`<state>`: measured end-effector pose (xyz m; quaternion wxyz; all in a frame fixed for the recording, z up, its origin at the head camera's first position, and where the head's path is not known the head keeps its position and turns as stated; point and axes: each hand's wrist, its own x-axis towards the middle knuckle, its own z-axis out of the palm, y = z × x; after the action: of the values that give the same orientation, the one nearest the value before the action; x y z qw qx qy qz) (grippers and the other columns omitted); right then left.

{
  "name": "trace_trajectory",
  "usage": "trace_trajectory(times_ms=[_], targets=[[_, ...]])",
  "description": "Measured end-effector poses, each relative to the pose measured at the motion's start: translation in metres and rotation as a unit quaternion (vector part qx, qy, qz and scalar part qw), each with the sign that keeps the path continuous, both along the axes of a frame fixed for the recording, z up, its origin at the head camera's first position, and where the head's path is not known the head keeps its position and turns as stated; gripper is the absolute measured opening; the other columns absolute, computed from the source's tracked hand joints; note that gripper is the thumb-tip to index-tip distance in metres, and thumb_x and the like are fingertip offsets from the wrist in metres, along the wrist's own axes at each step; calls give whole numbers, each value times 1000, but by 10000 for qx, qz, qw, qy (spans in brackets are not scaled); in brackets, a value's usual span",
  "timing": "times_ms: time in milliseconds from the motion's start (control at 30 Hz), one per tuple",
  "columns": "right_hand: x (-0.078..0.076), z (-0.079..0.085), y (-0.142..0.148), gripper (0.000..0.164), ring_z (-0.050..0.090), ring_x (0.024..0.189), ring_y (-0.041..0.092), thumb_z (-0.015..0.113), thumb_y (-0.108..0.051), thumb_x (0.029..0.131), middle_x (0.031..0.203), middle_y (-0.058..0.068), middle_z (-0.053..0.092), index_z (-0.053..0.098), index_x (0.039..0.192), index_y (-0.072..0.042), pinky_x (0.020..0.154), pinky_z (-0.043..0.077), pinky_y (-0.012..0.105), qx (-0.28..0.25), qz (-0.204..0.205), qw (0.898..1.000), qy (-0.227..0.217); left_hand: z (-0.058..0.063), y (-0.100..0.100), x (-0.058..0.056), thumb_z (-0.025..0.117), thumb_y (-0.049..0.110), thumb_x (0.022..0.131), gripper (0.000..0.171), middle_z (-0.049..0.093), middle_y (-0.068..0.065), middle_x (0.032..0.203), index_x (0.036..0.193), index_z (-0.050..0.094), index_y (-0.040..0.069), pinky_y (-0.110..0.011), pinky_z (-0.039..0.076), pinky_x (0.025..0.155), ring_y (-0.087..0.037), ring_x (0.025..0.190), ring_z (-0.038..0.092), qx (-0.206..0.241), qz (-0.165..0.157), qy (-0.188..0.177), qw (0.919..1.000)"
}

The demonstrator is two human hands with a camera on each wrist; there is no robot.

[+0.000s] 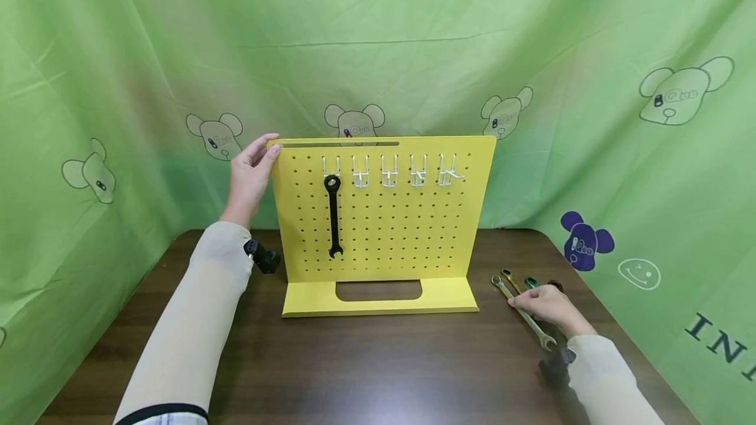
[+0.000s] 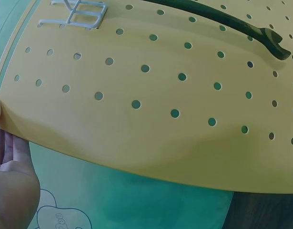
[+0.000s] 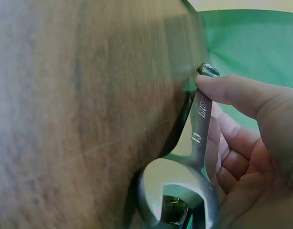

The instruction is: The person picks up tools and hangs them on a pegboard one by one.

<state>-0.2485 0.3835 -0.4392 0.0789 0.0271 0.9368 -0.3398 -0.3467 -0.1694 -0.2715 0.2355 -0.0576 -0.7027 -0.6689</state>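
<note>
Pegboard (image 1: 401, 228) stands, its top-left corner gripped by the left hand (image 1: 249, 177); the right hand (image 1: 550, 307) pinches a silver combination wrench (image 3: 200, 138)

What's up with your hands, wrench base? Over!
Left hand grips yellow pegboard at top corner. Black wrench hung. Right hand pinches silver wrench. Possible snag: other wrenches beside it.

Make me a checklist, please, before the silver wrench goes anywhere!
1. Yellow board steadied: ok, the left hand holds its upper left corner.
2. Silver wrench held: ok, the right hand pinches it.
3. Black wrench hanging: ok, it's on the board.
4. Free white hooks: ok, four hold nothing.
5. Silver wrench at the board: not ok, it's off to the right.
6. Silver wrench lifted off the table: cannot tell.
</note>
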Motion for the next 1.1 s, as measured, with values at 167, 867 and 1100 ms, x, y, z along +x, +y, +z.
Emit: trace_trajectory(times_ms=[167,867,1100], targets=[[-1,-4,3,33,53,82,17,70,-30,94,94,8,69,77,98,2,67,44,31,13,109,9999,10,0,0,1,66,28,99,35,64,-3,118,132,67,17,-26,50,92,-11,102,58,-28,22,-55,10000],[0,19,-17,27,49,68,14,60,-15,101,72,0,49,64,106,11,58,46,28,-914,768,9928,96,1,0,2,65,28,99,36,63,-7,127,133,66,15,-27,51,95,-15,108,59,33,-34,-63,10000],[-2,35,-40,27,44,62,10,61,-15,101,71,-1,46,63,109,10,54,42,26,-1478,1046,9832,235,0,0,1,65,28,99,32,63,-6,126,130,69,19,-27,50,96,-15,109,58,19,-13,-24,10000]])
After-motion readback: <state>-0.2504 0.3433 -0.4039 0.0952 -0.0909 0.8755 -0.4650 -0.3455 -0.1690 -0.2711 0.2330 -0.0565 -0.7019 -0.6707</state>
